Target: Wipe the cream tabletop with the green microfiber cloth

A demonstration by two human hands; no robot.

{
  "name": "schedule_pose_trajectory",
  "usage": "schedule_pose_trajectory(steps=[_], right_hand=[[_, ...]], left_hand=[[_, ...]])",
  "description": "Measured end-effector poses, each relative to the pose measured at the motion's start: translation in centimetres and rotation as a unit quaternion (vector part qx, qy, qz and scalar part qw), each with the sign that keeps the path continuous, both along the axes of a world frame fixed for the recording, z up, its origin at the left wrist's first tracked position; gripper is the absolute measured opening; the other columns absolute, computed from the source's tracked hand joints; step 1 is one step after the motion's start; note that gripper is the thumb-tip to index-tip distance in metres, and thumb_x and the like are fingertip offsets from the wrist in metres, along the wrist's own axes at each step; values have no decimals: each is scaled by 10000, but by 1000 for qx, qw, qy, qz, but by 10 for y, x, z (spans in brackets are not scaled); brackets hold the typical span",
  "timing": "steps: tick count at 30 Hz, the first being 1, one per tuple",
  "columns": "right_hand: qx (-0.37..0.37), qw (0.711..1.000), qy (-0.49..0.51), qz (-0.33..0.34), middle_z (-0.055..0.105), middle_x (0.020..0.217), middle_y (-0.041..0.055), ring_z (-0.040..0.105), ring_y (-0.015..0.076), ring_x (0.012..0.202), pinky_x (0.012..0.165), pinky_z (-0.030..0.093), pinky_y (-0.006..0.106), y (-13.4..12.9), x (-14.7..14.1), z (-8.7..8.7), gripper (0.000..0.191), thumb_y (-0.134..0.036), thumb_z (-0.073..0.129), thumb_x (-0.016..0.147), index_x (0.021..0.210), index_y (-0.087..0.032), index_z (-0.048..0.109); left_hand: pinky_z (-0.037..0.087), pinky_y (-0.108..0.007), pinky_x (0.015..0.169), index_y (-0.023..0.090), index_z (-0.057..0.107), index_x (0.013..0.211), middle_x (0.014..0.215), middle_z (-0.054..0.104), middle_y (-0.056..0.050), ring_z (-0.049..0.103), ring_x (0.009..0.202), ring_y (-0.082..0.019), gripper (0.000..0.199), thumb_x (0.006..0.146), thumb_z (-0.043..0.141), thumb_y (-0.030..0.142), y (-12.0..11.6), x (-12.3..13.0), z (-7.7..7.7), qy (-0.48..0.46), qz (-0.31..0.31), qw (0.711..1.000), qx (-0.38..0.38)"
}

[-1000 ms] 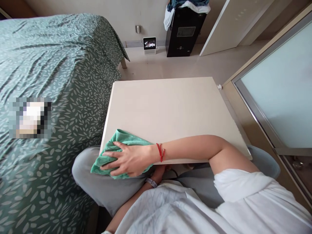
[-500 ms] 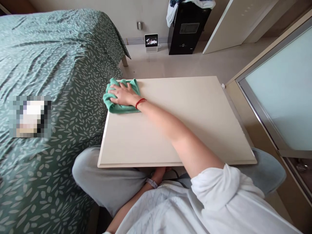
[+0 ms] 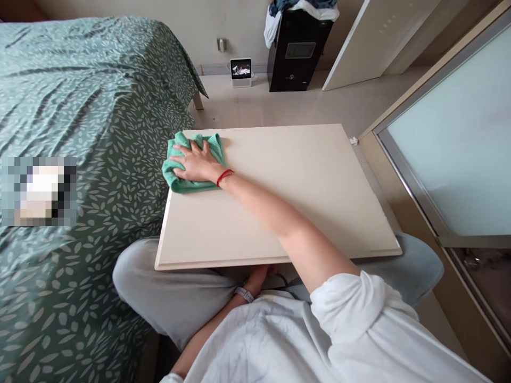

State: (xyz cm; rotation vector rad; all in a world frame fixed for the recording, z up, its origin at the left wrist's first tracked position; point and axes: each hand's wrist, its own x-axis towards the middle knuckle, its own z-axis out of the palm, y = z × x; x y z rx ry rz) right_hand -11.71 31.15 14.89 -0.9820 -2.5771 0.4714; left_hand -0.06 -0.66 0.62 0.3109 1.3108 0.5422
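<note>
A pale, flat tabletop (image 3: 279, 159) stands in front of me, its near edge over my lap. On its far left corner lies a folded green cloth (image 3: 179, 183), partly hanging over the left edge. My right hand (image 3: 195, 161), with a red string at the wrist, lies flat on the cloth with its fingers spread. Below the near edge, my left hand (image 3: 259, 275) rests in my lap, a light watch band on its wrist. The tabletop's edge partly hides the left fingers, and what they hold, if anything, cannot be made out.
A bed with a green leaf-patterned cover (image 3: 136, 127) is at the left, with a blurred item on it. Beyond the table stand a small screen (image 3: 241, 70) and a black cabinet (image 3: 297, 53) with clothes on top. A door and a frosted glass panel (image 3: 459, 127) are at the right.
The view has shifted slightly, so the table and room sit a little further left. My right hand stays spread on the cloth at the same corner.
</note>
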Motion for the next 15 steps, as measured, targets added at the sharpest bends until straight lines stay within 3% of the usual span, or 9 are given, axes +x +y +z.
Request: schedule_pose_trajectory(steps=[5,10,12,15], right_hand=[[68,984,-49,155,580,1858,139,452,568,1685,1319,321,881,-86,22,4,590,-440,610,1105,1655,-286,760],[142,927,-84,338,528,1904,60,450,476,1740,1333,437,798,-175,59,22,578,-355,582,1163,1731,-380,685],[161,900,-91,395,484,1933,18,426,447,1765,1339,460,762,-192,74,28,589,-299,647,1122,1699,-403,714],[150,881,-95,439,475,1936,1,438,418,1764,1361,447,738,-191,82,34,596,-261,673,1087,1667,-381,742]], left_hand=[[410,-277,639,100,547,750,720,606,-115,550,607,-154,257,609,446,288,-1,-3,0,-15,-2,1000,-2],[407,-266,636,117,534,761,704,600,-90,546,602,-144,240,594,460,273,0,-4,6,-20,1,1000,1],[404,-260,624,116,539,760,705,602,-90,542,592,-140,244,585,467,270,0,-4,8,-20,0,1000,-1],[403,-257,623,113,545,759,720,606,-100,546,603,-141,250,590,456,275,0,-4,9,-19,2,1000,-6]])
